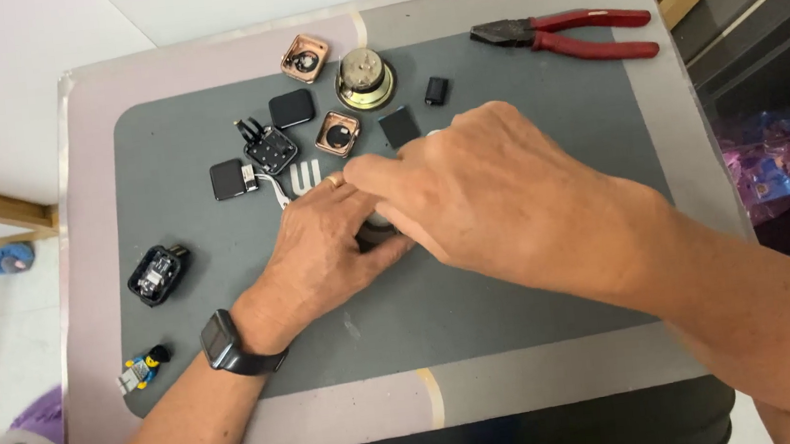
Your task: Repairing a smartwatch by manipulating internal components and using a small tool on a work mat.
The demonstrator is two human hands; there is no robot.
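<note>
My left hand (325, 243), with a black watch on its wrist, curls around a small dark object (377, 236) in the middle of the grey mat (519, 307). My right hand (488, 189) lies over it from the right, fingertips pinching at the same object; most of that object is hidden by both hands. Just beyond the fingers lie a black square module with wires (269, 149), a white pronged piece (306, 176) and a copper-coloured square case (337, 134).
Red-handled pliers (580, 35) lie at the far right. A round brass speaker (364, 78), another copper case (305, 58), black square screens (291, 108) (228, 179) and small black parts dot the mat's far half. A black gadget (158, 274) and toy figure (142, 368) sit left.
</note>
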